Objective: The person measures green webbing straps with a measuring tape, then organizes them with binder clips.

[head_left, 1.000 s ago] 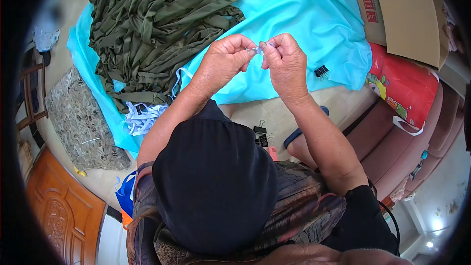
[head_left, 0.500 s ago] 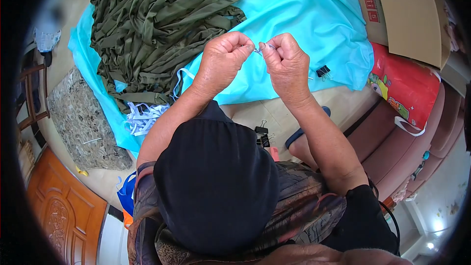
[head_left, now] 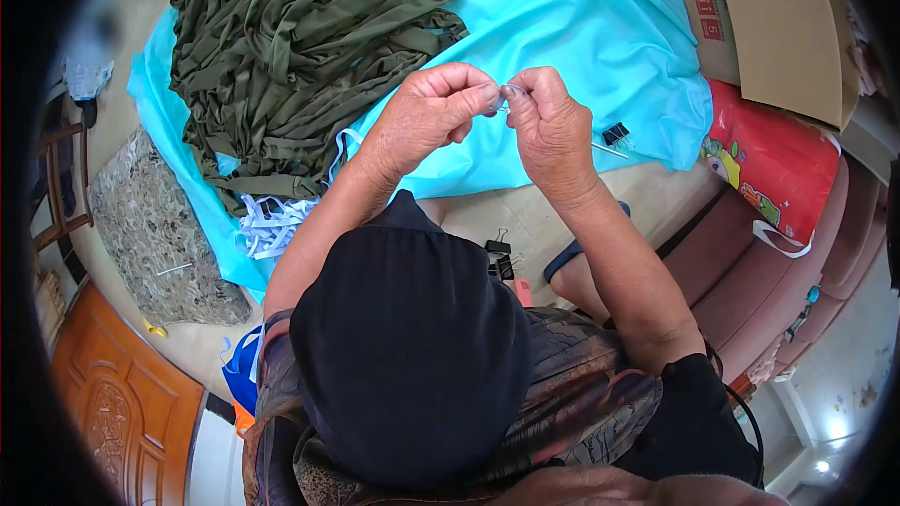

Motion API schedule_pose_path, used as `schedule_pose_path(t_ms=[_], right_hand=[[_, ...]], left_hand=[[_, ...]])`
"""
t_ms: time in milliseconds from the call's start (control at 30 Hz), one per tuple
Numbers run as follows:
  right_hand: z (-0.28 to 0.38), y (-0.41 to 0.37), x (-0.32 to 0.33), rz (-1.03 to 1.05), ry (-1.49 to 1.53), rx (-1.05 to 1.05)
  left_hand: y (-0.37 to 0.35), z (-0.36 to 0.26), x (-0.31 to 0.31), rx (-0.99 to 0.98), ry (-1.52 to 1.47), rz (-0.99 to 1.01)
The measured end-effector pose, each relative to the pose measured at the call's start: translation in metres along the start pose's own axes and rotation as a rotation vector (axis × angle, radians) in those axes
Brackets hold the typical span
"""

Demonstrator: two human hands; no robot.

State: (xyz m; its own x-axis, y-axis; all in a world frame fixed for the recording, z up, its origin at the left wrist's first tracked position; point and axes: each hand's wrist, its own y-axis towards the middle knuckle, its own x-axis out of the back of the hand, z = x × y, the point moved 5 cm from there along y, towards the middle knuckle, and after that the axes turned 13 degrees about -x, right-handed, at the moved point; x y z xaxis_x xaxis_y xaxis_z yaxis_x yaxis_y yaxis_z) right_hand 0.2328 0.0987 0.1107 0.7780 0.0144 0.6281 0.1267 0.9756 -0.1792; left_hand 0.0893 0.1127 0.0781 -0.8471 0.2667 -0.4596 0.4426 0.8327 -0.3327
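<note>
My left hand and my right hand are raised close together above the turquoise cloth, thumbs and forefingers pinched. Between the fingertips shows a small pale bluish strip, mostly covered by the fingers. A thin white stick pokes out beside the outer edge of my right hand; whether the palm grips it is hidden. Left of my left hand, a narrow white strap curves over the edge of a heap of dark green fabric.
White straps lie bunched at the heap's near edge. Black binder clips rest on the cloth, and more black clips on the floor. At right stand a cardboard box, a red bag and a brown sofa.
My fingertips have shifted slightly and the pale strip between them sits differently. More of the white stick now shows beside my right hand.
</note>
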Motion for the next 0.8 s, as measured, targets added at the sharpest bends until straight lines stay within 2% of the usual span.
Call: schedule_pose_path(t_ms=[133, 233, 400, 500, 600, 800], right_hand=[[0.004, 0.0, 0.003, 0.027, -0.087, 0.045], [0.009, -0.001, 0.007, 0.025, -0.137, 0.089], [0.012, -0.001, 0.01, 0.045, -0.14, 0.09], [0.012, -0.006, 0.014, 0.174, 0.0, -0.044], [0.007, -0.009, 0.013, 0.299, -0.027, -0.11], [0.012, -0.007, 0.016, 0.284, -0.098, -0.029]], left_hand=[[0.006, -0.002, 0.005, -0.048, 0.211, 0.07], [0.008, -0.006, 0.002, 0.004, 0.294, 0.093], [0.007, -0.007, -0.002, 0.01, 0.2, 0.082], [0.006, 0.001, 0.004, 0.028, 0.053, 0.017], [0.004, 0.003, 0.007, 0.062, -0.02, -0.028], [0.0, 0.003, 0.004, 0.089, -0.018, -0.02]])
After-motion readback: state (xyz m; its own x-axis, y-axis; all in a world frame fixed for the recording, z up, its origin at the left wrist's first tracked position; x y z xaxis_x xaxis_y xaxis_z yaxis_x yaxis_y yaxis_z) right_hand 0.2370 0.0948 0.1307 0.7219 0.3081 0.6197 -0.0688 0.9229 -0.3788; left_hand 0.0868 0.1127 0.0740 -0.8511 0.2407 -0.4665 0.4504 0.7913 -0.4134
